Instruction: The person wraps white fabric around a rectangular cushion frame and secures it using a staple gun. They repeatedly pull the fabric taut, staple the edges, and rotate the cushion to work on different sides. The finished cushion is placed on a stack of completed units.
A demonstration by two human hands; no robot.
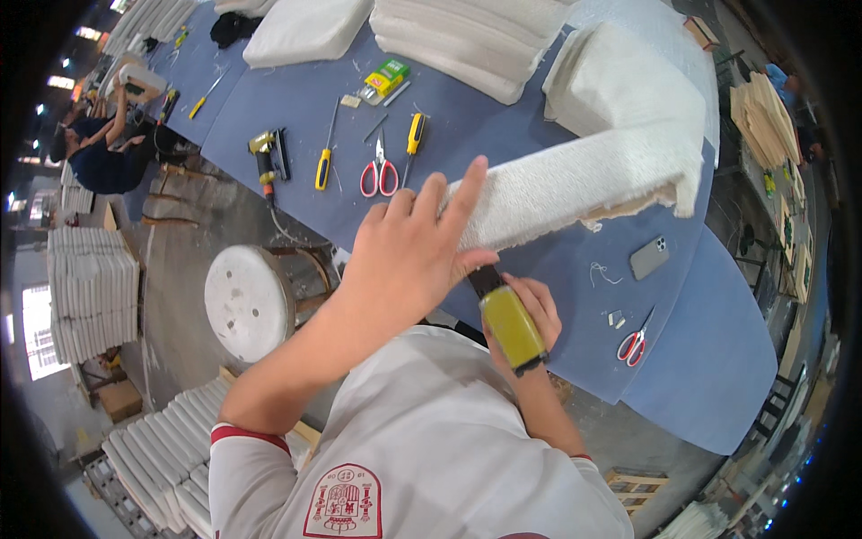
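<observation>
A long piece covered in white fleecy fabric [575,184] runs from the middle of the table toward the right, its rough inner edge showing underneath. My left hand [409,238] grips its near end, with the index finger stretched along the top and the thumb below. Wrapped around a yellow-green staple gun [512,328] is my right hand [537,310]. The gun's dark nose points up at the underside of that end, close to my left thumb. Whether the nose touches the fabric I cannot tell.
On the blue table [503,130] lie red-handled scissors [379,172], yellow screwdrivers [323,169], another staple gun [267,154], a phone [649,258] and more scissors [634,343]. White padded pieces [458,40] are stacked behind. A round stool [247,301] stands left; a person [108,157] works beyond.
</observation>
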